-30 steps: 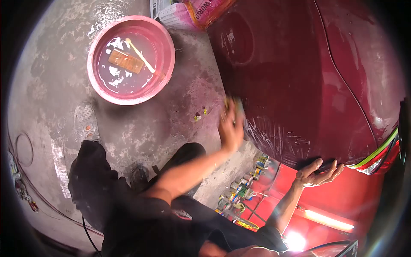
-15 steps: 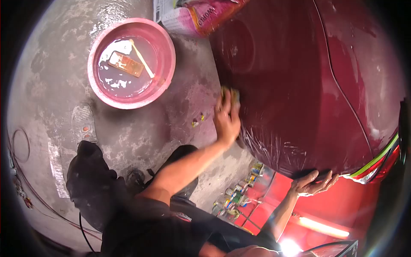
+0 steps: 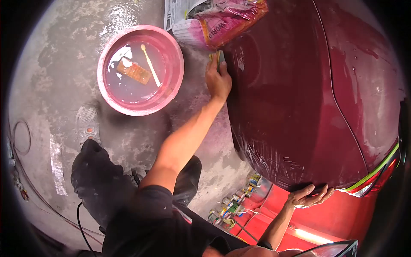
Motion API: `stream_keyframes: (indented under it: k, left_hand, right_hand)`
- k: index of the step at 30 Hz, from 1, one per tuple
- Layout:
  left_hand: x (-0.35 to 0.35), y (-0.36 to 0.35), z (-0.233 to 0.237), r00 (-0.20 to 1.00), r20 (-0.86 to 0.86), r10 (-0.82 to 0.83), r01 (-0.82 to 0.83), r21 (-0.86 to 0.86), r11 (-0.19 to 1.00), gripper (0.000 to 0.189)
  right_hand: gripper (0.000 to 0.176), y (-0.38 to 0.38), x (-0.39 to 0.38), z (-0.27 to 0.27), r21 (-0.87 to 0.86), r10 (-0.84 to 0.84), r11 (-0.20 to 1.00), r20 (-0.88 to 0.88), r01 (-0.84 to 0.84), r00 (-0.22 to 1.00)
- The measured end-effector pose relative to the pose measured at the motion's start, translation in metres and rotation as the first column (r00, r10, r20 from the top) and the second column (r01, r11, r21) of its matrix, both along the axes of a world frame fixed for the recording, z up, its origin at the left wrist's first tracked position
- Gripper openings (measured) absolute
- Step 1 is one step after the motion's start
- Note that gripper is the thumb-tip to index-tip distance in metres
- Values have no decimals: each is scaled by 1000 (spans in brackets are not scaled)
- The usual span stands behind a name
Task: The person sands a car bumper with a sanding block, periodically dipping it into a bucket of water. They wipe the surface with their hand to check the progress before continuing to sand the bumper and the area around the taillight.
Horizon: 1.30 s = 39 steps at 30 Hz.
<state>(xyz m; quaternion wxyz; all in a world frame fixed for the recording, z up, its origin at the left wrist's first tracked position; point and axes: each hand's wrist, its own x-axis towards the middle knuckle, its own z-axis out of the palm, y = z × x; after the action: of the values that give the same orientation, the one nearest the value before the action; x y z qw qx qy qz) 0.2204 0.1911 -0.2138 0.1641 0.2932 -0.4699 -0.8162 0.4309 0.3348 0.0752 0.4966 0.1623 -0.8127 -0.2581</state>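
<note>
My left hand point(image 3: 219, 83) is closed around a yellow-and-green pad point(image 3: 220, 58), held at the lower edge of a dark red car body panel point(image 3: 278, 107). Farther along the panel, near its end, my right hand point(image 3: 308, 197) rests with spread fingers against the surface and holds nothing. Water streaks and drops show on the red paint. Left of my left hand stands a pink basin point(image 3: 102, 77) of cloudy water. In it lie a brownish rectangular block point(image 3: 133, 71) and a slim yellow-white toothbrush point(image 3: 150, 65).
Printed paper and pink plastic sheeting point(image 3: 222, 25) hang by the panel at the top. Several small cans point(image 3: 233, 203) line the floor beside a red wall point(image 3: 342, 214). A tail light point(image 3: 370, 184) sits at the right, and a hose point(image 3: 38, 197) runs along the floor at left.
My left hand has slid with the pad up the view along the panel's edge, towards the sheeting. My right hand stays on the panel; the view has shifted slightly.
</note>
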Motion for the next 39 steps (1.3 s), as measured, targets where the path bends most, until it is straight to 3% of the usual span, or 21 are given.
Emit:
stream_keyframes:
  k: [2, 5, 6, 8, 11, 13, 15, 17, 18, 20, 21, 23, 25, 27, 28, 29, 32, 33, 34, 36, 39]
  left_hand:
    - [-4, -1, -12, 999, -36, 33, -39, -158, 987, 46]
    - [103, 56, 15, 996, -89, 2, -25, -251, 968, 49]
    - [124, 59, 25, 991, -126, -35, 22, -104, 994, 50]
    - [97, 60, 11, 997, -49, -55, 48, -125, 991, 48]
    - [-9, -7, 2, 998, -57, 17, -21, -73, 997, 45]
    - [-17, -16, -1, 999, -47, -10, 6, -98, 995, 43]
    - [23, 2, 6, 997, -65, -35, 26, -136, 990, 44]
    - [106, 52, 20, 987, -90, -130, 103, -260, 960, 47]
    - [128, 49, 31, 981, -147, -130, 103, -179, 979, 47]
    - [95, 45, 20, 990, -130, -57, 32, -182, 983, 46]
    - [57, 21, 21, 997, -61, -35, 22, -210, 977, 44]
    - [-15, -36, 19, 989, -60, -134, 126, -114, 985, 43]
    - [-8, -28, 15, 991, -75, -115, 103, -148, 984, 44]
    - [40, 15, 17, 998, -56, -21, 9, -215, 977, 47]
    - [85, 42, 18, 994, -62, -85, 57, -366, 929, 47]
    - [123, 60, 20, 979, -137, -153, 106, -300, 948, 49]
    - [63, 19, 27, 994, -72, -86, 62, -284, 957, 45]
    - [14, -7, 22, 988, -156, -20, 1, -125, 992, 39]
    - [-22, -37, 25, 988, -103, -111, 108, -39, 993, 34]
    - [-16, -40, 20, 981, -77, -176, 158, -190, 969, 39]
    - [80, 29, 20, 990, -117, -80, 25, -414, 910, 50]
  right_hand:
    - [44, 1, 1, 1, -17, -14, 1000, -8, 14, 1000]
    - [44, 11, 0, 10, 102, 28, 994, 24, -30, 999]
    - [44, 10, -3, 10, 110, 32, 993, 25, -34, 999]
    - [45, 8, -1, 11, 118, 27, 993, 19, -29, 999]
    - [45, 12, 0, 13, 136, 24, 990, 23, -27, 999]
    - [45, 8, 1, 9, 90, 5, 996, 15, -6, 1000]
    - [46, 10, 3, 9, 45, -15, 999, 13, 15, 1000]
    - [47, 24, 5, 16, 140, -21, 990, 53, 13, 998]
    - [47, 21, 4, 14, 148, -22, 989, 48, 14, 999]
    - [47, 14, 5, 10, 82, -51, 995, 17, 49, 999]
    - [47, 24, 5, 17, 156, -10, 988, 62, 1, 998]
    - [47, 27, 6, 16, 133, -3, 991, 61, -5, 998]
    - [46, 28, 3, 16, 110, 15, 994, 57, -21, 998]
    - [45, 25, 3, 18, 124, 30, 991, 84, -40, 996]
    - [45, 19, 0, 13, 118, 35, 992, 76, -44, 996]
    - [45, 11, 0, 9, 108, 34, 993, 50, -39, 998]
    - [43, 11, 1, 8, 88, 13, 996, 22, -15, 1000]
    - [43, 10, 3, 7, 71, -7, 997, 19, 6, 1000]
    - [42, 10, 4, 7, 55, -22, 998, 20, 21, 1000]
    - [42, 23, 6, 17, 93, -7, 996, 50, 2, 999]
    - [41, 19, 5, 14, 126, -2, 992, 58, -5, 998]
